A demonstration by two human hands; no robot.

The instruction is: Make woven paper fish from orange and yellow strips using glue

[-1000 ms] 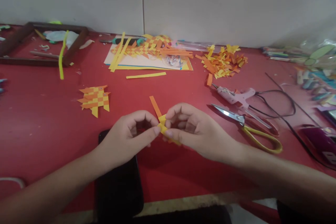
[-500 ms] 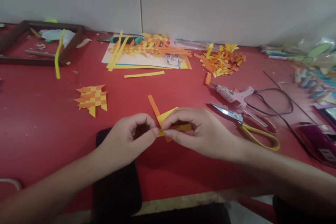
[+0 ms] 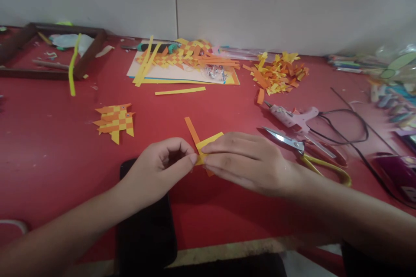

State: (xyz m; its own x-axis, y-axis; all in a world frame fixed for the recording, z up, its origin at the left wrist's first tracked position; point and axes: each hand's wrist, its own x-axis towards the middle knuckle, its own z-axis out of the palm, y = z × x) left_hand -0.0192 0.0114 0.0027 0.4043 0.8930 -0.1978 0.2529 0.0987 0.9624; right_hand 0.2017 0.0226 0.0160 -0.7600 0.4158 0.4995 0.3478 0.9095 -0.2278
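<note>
Paper strips, pinched by left hand, extend under right hand

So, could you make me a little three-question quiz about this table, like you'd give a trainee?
1. What is the left hand pinching?
2. True or false: the scissors lie beside the pink glue gun.
3. The paper fish show which pattern: A) plain blue, B) yellow-and-orange checks, C) green stripes?

Key: 1. Yellow and orange paper strips. 2. True. 3. B.
</note>
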